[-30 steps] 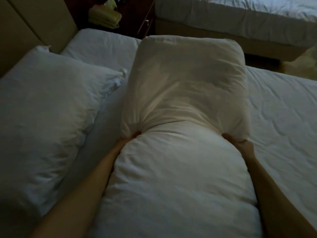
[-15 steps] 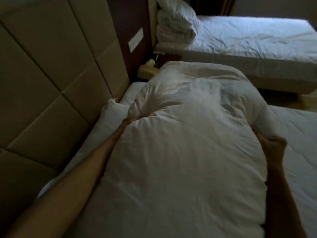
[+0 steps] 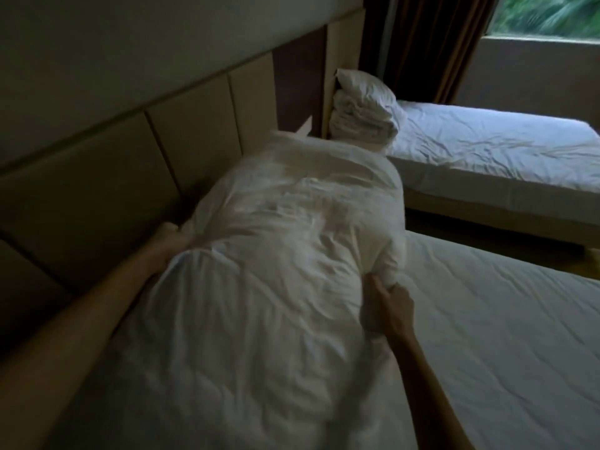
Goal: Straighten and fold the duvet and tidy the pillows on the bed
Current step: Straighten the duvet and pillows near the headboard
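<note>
Two hands are on the duvet (image 3: 276, 303), one at each side of its middle. The left hand (image 3: 168, 241) is at the side nearest the headboard (image 3: 97, 177). Its fingers are curled into the fabric and mostly buried in it, with the knuckles showing. The right hand (image 3: 389, 306) is at the opposite side, fingers and thumb closed round a bunched gather of cloth. Both forearms are bare and extended.

The duvet is white, padded and heavily creased. It runs as a long bundle along the headboard edge of the bed (image 3: 487, 336), from the near edge toward the far corner. Its far end is rounded and reaches the far edge of the bed. Part of the fabric is motion-blurred. The rest of the bed shows a white fitted sheet with light wrinkles.

A second bed (image 3: 487, 157) stands beyond a dark gap, also sheeted in white. At its head corner sits a stack of folded bedding (image 3: 357, 125) with a pillow (image 3: 363, 89) on top. A dark curtain (image 3: 422, 43) hangs behind it, beside a window (image 3: 552, 14) showing greenery.
</note>
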### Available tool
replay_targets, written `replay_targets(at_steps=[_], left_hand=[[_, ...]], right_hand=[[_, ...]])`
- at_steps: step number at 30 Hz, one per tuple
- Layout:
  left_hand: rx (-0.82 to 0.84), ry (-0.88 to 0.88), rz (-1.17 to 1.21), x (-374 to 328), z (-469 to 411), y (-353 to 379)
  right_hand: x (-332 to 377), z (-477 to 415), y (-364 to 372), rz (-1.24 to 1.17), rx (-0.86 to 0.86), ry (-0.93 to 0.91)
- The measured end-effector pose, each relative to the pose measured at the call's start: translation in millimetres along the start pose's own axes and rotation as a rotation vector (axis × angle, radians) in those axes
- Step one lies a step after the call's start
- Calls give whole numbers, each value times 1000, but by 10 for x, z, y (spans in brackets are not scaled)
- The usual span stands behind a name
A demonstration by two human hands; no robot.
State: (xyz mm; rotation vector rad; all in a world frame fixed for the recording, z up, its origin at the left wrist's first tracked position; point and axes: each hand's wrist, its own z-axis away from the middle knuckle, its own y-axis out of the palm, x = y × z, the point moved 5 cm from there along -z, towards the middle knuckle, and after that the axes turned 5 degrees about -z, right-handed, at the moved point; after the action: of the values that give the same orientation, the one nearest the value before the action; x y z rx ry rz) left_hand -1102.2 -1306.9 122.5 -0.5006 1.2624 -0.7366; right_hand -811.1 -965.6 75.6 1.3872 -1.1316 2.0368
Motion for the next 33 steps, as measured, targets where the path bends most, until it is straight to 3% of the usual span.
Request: replay_targets(at_steps=[3,5,9,13,16,19,27,31,33], left_hand=[[-65,133,-155,26,60,166],[-2,251,-324,19,193,531],[-50,375,-612,2,499,1318],[-185,331,-704,-48,626,1795],[-252,455,-768,-228,648,2032],[-225,537,-840,-180,628,2244],[-169,492,-877,456,384,2479],[-127,484,-876,518,277,2327],[-185,440,-857,539,262,2098]], right_hand=[[-214,-14,379,525,305,-3],[-270,7,542,644,348,-61],[-261,-16,815,599,333,-269],[-18,-38,1319,609,368,-478],[-58,-165,1795,627,435,-452],[-403,-292,1997,756,375,-472],[-990,-269,2440,876,363,-468],[-874,-255,2532,849,428,-456],[-702,-277,2540,795,485,-462]])
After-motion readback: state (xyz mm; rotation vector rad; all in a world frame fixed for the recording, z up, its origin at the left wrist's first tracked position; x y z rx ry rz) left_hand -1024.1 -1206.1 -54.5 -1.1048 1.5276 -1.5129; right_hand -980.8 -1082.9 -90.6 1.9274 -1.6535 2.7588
